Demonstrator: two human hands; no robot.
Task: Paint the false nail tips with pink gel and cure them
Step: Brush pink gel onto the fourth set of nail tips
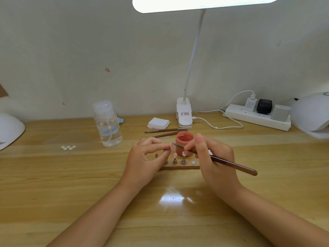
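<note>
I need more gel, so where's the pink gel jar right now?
In the head view the pink gel jar stands open at the desk's middle, behind the nail holder board, between both hands.

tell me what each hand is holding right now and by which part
The right hand grips a brown brush on the front part of its handle, near the bristle end. The left hand pinches the small stand of a nail tip between its fingertips.
</note>
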